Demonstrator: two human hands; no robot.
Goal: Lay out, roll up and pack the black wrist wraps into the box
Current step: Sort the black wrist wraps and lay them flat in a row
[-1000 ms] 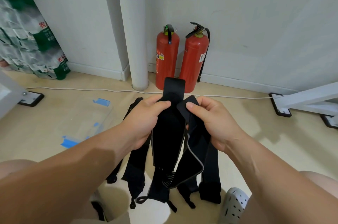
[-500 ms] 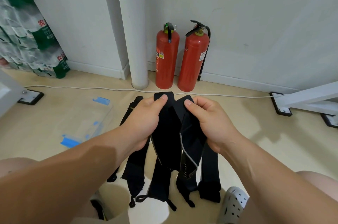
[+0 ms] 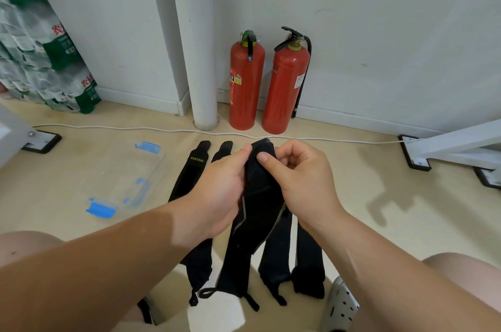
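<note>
Several black wrist wraps lie side by side on the beige floor in front of me. One wrap (image 3: 256, 212) is held up at its far end. My left hand (image 3: 219, 196) pinches that end from the left, and my right hand (image 3: 298, 182) pinches it from the right with curled fingers. To the left lies a flat wrap with yellow lettering (image 3: 189, 171). Two more wraps (image 3: 309, 253) lie on the right, partly hidden under my right forearm. The clear plastic box with blue clips (image 3: 127, 179) stands open on the floor to the left.
Two red fire extinguishers (image 3: 245, 82) stand against the wall beside a white pipe (image 3: 202, 41). A white cable (image 3: 135, 128) runs along the floor. White frame feet (image 3: 414, 152) sit right and left. Bottled water packs (image 3: 40, 55) lean far left. A grey clog (image 3: 341, 304) is at the bottom.
The held wrap's far end has come down from in front of the extinguishers to just above the floor. Both hands moved closer together on it.
</note>
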